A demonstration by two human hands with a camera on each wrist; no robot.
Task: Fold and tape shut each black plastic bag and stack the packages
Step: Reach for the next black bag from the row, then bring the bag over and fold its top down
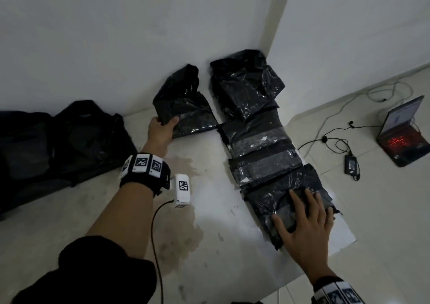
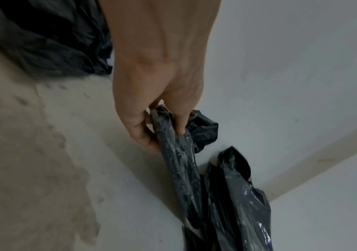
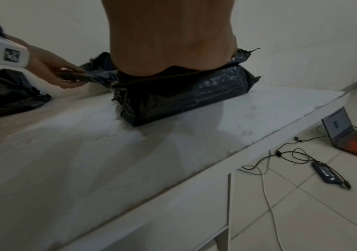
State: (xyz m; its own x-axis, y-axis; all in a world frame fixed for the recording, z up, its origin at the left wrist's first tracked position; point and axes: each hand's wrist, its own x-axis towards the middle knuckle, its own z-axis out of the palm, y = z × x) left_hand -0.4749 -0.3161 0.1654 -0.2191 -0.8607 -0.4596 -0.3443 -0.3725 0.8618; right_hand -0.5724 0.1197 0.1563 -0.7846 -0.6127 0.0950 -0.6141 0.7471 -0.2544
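My left hand point(image 1: 160, 131) pinches the next loose bag point(image 1: 183, 108) by the bench's back edge, to drag it near for folding, while my right hand point(image 1: 307, 222) lies flat, fingers spread, on the taped package point(image 1: 274, 201).

A white surface point(image 1: 216, 210) fills the middle of the head view, with a brownish stain point(image 1: 179, 215) spread across its lower centre. At the left edge of the frame a dark duffel bag point(image 1: 58, 148) slumps against the pale wall point(image 1: 116, 36). At the right, down on the tiled floor point(image 1: 384, 210), an open laptop point(image 1: 403, 134) glows red at its keys. Left of it lie a black power brick point(image 1: 351, 164) and looping black and white cables point(image 1: 335, 131).
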